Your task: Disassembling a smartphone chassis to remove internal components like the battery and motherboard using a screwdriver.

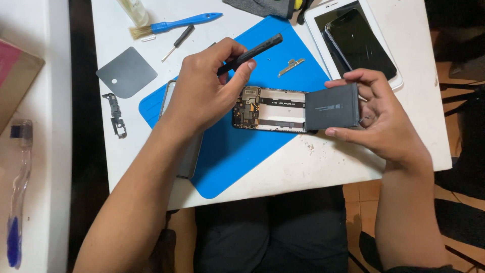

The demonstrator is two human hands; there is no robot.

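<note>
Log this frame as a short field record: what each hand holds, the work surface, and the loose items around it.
left hand: grips a black pen-shaped tool, tip toward the opened phone
right hand: holds a dark grey battery at the phone's right end
opened phone: back off, circuit board showing, lying on the mat
work surface: blue mat on a white table
loose items: blue-handled brush, small screwdriver, grey square sheet, metal bracket, two devices stacked screen-up
</note>
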